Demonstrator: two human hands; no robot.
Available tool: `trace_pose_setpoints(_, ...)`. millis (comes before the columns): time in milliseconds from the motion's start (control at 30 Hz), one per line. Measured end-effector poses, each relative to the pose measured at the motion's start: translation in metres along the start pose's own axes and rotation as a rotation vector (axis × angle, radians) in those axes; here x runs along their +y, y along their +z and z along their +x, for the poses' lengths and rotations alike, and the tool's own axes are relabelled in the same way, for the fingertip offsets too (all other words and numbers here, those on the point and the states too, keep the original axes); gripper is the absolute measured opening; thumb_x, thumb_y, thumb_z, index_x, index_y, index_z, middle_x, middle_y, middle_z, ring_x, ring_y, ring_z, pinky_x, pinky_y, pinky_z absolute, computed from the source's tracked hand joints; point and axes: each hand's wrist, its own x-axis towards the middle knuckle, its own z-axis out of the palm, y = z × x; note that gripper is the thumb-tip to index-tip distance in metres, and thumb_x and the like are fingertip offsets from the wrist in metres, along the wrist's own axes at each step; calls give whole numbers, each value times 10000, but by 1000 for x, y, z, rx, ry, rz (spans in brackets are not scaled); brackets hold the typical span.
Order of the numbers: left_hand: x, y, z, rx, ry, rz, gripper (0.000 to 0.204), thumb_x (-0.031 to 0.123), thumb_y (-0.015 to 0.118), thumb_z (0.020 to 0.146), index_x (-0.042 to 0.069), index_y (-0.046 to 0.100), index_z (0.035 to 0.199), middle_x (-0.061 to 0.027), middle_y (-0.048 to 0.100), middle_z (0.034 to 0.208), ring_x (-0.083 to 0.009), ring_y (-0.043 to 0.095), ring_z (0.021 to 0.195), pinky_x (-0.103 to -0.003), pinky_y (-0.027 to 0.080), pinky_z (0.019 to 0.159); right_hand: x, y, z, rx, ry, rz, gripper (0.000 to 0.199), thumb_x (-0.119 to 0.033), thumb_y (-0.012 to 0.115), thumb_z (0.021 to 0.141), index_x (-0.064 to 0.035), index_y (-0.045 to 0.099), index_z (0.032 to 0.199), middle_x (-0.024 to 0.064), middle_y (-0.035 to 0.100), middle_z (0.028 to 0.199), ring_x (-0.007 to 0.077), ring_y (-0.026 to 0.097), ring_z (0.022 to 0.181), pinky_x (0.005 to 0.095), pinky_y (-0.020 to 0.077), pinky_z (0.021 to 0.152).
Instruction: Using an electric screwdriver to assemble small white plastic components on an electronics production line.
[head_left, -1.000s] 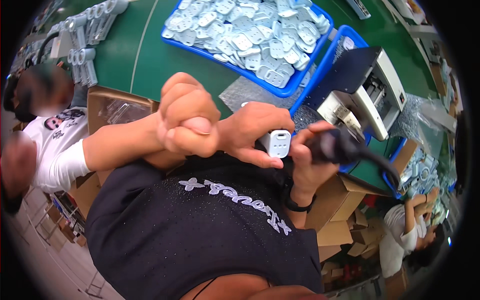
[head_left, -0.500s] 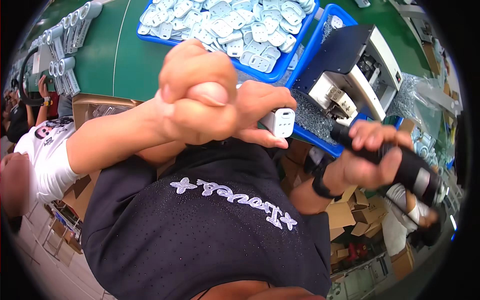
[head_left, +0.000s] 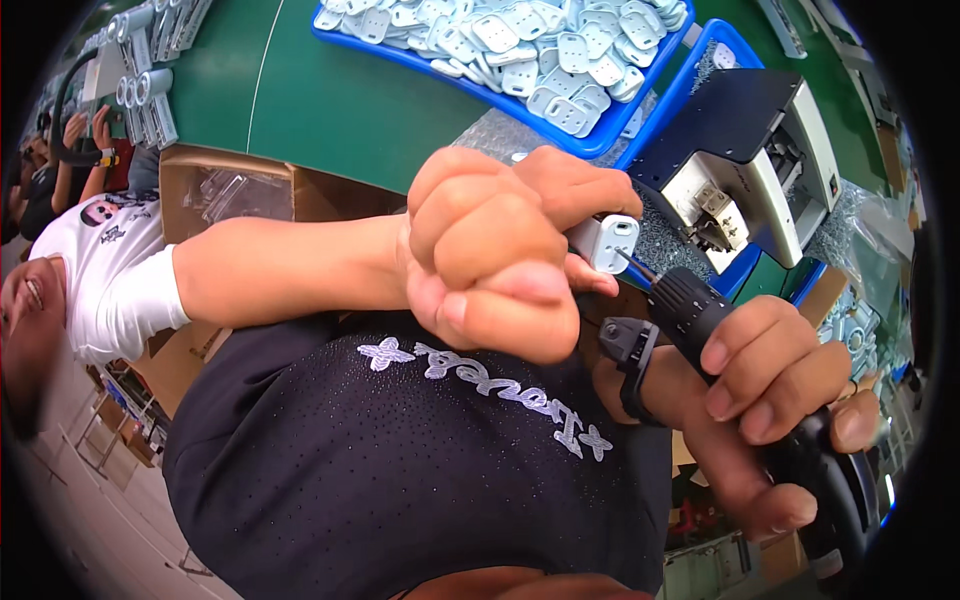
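Note:
My left hand [head_left: 585,190], partly hidden behind another person's fist, grips a white plastic part [head_left: 608,242]. Its end face has a slot and small holes and is turned toward my right side. In my right hand [head_left: 770,385] is a black electric screwdriver [head_left: 695,312], tilted with its bit up to the left. The tip meets the end face near a hole; whether a screw sits there is too small to tell. The co-worker's closed fist [head_left: 490,255] comes from the left, in front of my left wrist and forearm.
A blue tray [head_left: 585,146] of pale plates stands on the green table [head_left: 330,110]. Beside it, a dark screw feeder [head_left: 715,110] sits in a blue bin [head_left: 735,38] with many screws. Cardboard box [head_left: 235,165] at left; a black strap device [head_left: 630,350] on my right wrist.
The screwdriver has swung in, and its bit now reaches the white part's face. The co-worker's fist has moved right and lower. The surroundings have shifted in view.

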Motion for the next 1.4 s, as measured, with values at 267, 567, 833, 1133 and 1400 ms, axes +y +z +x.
trace_pose_setpoints(267, 1, 0, 6, 19, 23, 13, 331, 303, 759, 796, 40, 562, 842, -107, 565, 737, -260, 503, 563, -361, 392, 507, 1, 3, -10, -40, -41, -31, 519, -481, 700, 881, -91, 493, 1155, 23, 516, 787, 141, 497, 550, 320, 432, 572)
trace_pose_setpoints(567, 2, 16, 27, -1, 95, -39, 290, 262, 755, 795, 51, 557, 798, -97, 550, 696, -241, 473, 514, -353, 367, 469, -17, -16, -20, 180, -162, -321, 427, -426, 613, 939, -82, 505, 1167, 79, 556, 798, 191, 518, 577, 386, 477, 604)
trace_pose_setpoints(833, -12, 10, 16, -100, 69, 13, 592, 511, 781, 797, 6, 582, 1035, -121, 600, 839, -295, 607, 686, -360, 471, 574, 15, -71, -17, 380, 14, -474, 305, -315, 606, 910, -70, 548, 1082, 108, 564, 722, 200, 512, 543, 403, 484, 591)
trace_pose_setpoints(1133, -5, 14, 23, -104, 83, 111, 608, 522, 799, 765, 12, 596, 1026, -107, 615, 868, -305, 624, 699, -363, 491, 588, -28, 1, -16, 50, -9, -90, 529, -493, 681, 876, -76, 530, 1164, 21, 529, 812, 129, 506, 589, 313, 429, 611)
trace_pose_setpoints(1400, -5, 19, 28, -102, 70, 99, 598, 526, 794, 769, 18, 597, 1015, -99, 622, 854, -299, 634, 689, -356, 492, 567, -14, -13, -18, -12, 33, -69, 534, -475, 732, 843, -75, 519, 1126, -1, 522, 775, 107, 498, 554, 296, 426, 567)
